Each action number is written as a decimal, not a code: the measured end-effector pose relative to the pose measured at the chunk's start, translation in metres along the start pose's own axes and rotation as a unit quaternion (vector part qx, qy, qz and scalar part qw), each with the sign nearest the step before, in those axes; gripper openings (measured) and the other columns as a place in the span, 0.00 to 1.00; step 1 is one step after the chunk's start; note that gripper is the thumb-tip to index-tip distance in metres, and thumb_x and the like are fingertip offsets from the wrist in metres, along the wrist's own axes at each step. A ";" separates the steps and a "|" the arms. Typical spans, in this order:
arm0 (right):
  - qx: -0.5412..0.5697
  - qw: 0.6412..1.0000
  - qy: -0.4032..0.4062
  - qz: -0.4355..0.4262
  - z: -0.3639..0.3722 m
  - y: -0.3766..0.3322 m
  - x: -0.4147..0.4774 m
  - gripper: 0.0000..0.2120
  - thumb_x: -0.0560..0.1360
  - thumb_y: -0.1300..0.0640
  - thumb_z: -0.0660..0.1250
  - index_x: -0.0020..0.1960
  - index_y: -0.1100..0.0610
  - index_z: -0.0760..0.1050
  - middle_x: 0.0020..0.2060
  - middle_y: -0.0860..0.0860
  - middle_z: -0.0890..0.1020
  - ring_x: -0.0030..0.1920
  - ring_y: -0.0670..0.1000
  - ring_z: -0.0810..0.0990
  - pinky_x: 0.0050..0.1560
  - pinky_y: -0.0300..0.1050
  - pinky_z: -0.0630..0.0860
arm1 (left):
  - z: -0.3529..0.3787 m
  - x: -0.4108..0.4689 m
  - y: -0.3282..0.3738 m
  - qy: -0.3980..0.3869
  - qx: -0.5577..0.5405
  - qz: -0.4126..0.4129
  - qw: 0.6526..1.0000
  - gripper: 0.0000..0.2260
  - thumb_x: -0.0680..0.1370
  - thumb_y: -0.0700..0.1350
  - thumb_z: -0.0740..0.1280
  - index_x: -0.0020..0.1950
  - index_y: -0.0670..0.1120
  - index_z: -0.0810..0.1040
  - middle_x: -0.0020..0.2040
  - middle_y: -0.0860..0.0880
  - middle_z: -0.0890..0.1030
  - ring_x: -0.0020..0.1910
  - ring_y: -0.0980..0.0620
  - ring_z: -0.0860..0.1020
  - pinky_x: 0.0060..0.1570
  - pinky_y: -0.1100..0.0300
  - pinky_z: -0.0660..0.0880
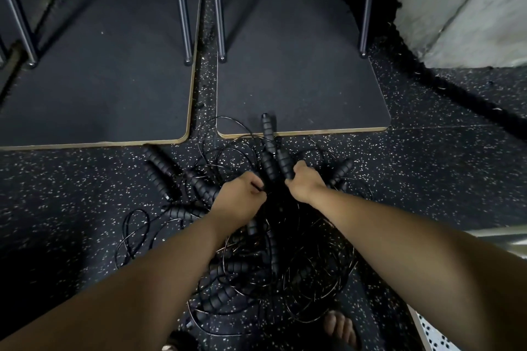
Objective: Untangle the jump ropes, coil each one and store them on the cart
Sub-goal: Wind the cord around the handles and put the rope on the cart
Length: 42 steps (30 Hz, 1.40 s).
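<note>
We see a black white-speckled rubber floor [427, 168] bearing tangled thin black jump ropes [313, 273] at six o'clock, one dark pale-edged flat board [99, 80] at eleven, another board [299, 80] at twelve.

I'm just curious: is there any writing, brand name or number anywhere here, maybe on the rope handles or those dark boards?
No word, label, brand, number or sign can be read here.
The foam handles of the jump ropes look plain black; any tiny print is lost in the dim light.
The dark boards, grey wall and white dotted panel show no writing.
</note>
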State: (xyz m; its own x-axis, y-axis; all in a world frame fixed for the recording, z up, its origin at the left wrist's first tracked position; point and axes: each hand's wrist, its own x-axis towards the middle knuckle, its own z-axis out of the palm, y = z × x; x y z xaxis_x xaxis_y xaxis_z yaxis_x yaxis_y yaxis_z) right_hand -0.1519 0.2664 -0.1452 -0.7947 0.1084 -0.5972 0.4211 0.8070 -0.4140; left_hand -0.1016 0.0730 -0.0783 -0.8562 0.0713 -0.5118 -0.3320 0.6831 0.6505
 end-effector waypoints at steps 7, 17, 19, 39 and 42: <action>0.134 0.981 0.107 -0.086 -0.074 -0.042 -0.090 0.14 0.84 0.49 0.67 0.57 0.58 0.69 0.46 0.54 0.82 0.46 0.55 0.82 0.41 0.49 0.72 | -0.025 -0.033 0.040 -0.058 -0.036 0.011 0.998 0.21 0.75 0.53 0.77 0.65 0.52 0.76 0.58 0.54 0.83 0.58 0.52 0.82 0.63 0.53 0.79; 0.256 0.938 0.184 -0.146 -0.179 -0.130 -0.247 0.14 0.81 0.45 0.69 0.56 0.54 0.73 0.46 0.49 0.84 0.44 0.51 0.83 0.40 0.46 0.74 | -0.078 -0.139 0.114 -0.124 -0.193 0.030 0.973 0.08 0.80 0.48 0.76 0.59 0.54 0.85 0.53 0.55 0.89 0.56 0.56 0.84 0.58 0.57 0.75; 0.305 0.918 0.199 -0.157 -0.200 -0.150 -0.283 0.13 0.79 0.43 0.70 0.54 0.52 0.74 0.44 0.51 0.85 0.41 0.53 0.82 0.40 0.49 0.74 | -0.092 -0.168 0.121 -0.111 -0.194 0.044 0.974 0.06 0.80 0.50 0.76 0.57 0.54 0.86 0.53 0.54 0.89 0.57 0.53 0.85 0.64 0.54 0.75; 0.765 0.591 0.161 -0.199 -0.242 -0.164 -0.445 0.10 0.79 0.68 0.71 0.56 0.60 0.74 0.50 0.58 0.86 0.54 0.68 0.88 0.52 0.53 0.86 | -0.160 -0.289 0.122 0.124 -0.104 0.086 0.983 0.12 0.88 0.49 0.63 0.52 0.52 0.84 0.43 0.57 0.88 0.44 0.51 0.85 0.44 0.56 0.77; 0.779 0.593 0.107 -0.174 -0.226 -0.157 -0.440 0.12 0.80 0.66 0.72 0.61 0.66 0.76 0.57 0.64 0.86 0.56 0.67 0.88 0.56 0.52 0.85 | -0.170 -0.290 0.143 0.167 -0.099 0.131 0.972 0.12 0.89 0.50 0.61 0.53 0.51 0.83 0.39 0.53 0.87 0.34 0.51 0.81 0.34 0.56 0.73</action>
State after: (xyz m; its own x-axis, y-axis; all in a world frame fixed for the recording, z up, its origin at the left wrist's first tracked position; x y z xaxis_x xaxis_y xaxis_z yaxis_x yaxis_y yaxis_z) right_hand 0.0327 0.2233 0.3381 -0.9194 0.2981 -0.2568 -0.0244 -0.6945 -0.7191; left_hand 0.0324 0.0264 0.2581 -0.9914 -0.0380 -0.1249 -0.1264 0.5178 0.8461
